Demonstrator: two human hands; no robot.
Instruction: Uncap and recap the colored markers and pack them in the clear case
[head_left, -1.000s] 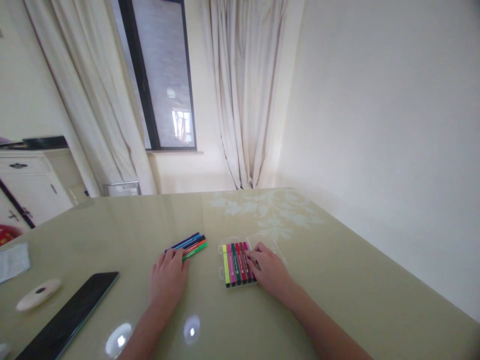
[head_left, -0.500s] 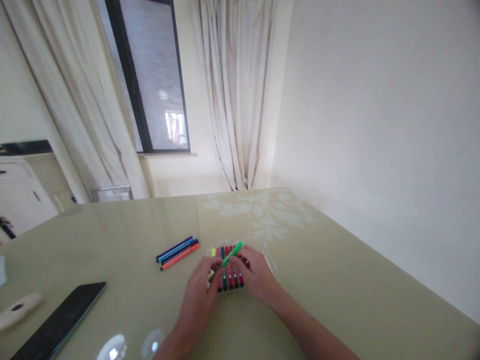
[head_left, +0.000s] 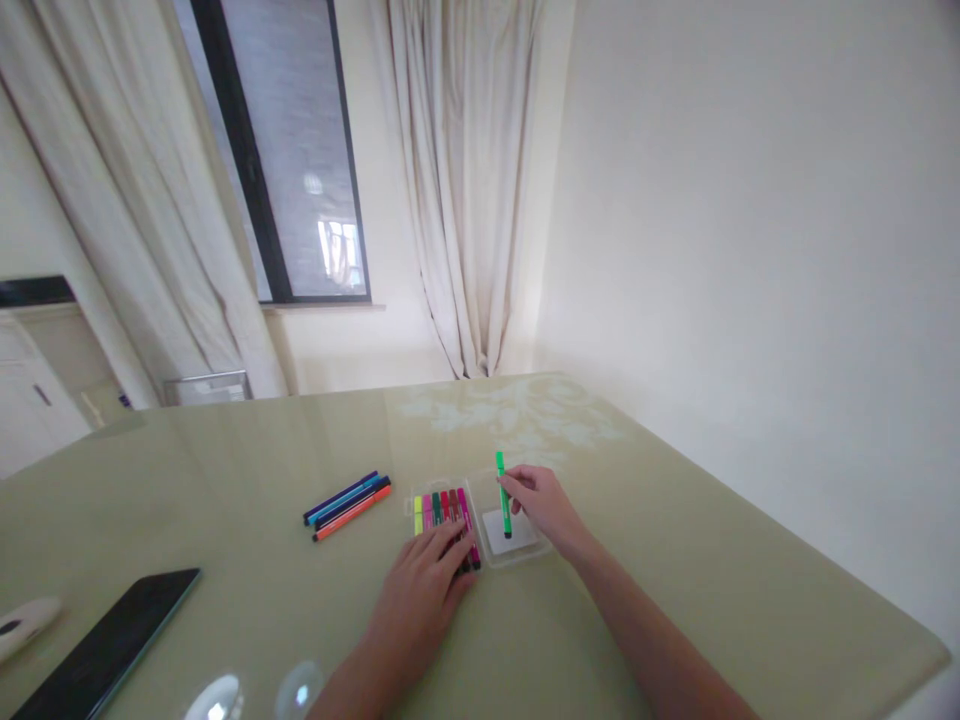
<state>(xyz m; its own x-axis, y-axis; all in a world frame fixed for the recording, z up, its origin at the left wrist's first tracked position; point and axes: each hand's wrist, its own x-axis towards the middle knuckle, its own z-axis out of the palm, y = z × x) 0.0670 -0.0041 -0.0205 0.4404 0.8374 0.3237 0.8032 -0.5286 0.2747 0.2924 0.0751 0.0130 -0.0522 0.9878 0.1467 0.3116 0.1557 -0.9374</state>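
Note:
A bright green felt-tip marker point(head_left: 503, 496) stands almost upright in the fingers of my right hand point(head_left: 546, 508), which pinch it near its middle. Its dark lower end is over the white card point(head_left: 495, 530) in the lid half of an open clear plastic case point(head_left: 517, 561). In the case's left half lies a row of coloured markers point(head_left: 436, 506), yellow, pink, green, red, brown and magenta. My left hand point(head_left: 421, 582) rests on their lower part with fingers spread, hiding several lower ends.
Several loose markers point(head_left: 351, 509), blue, dark and orange, lie side by side left of the case. A dark flat tablet-like device point(head_left: 112, 640) and a white rounded object point(head_left: 28, 625) are at the table's left. A wall point(head_left: 750, 300) borders the right side.
My left hand has let go of the green marker and come down onto the markers in the case. My right hand has carried the green marker right, over the lid, turning it more upright.

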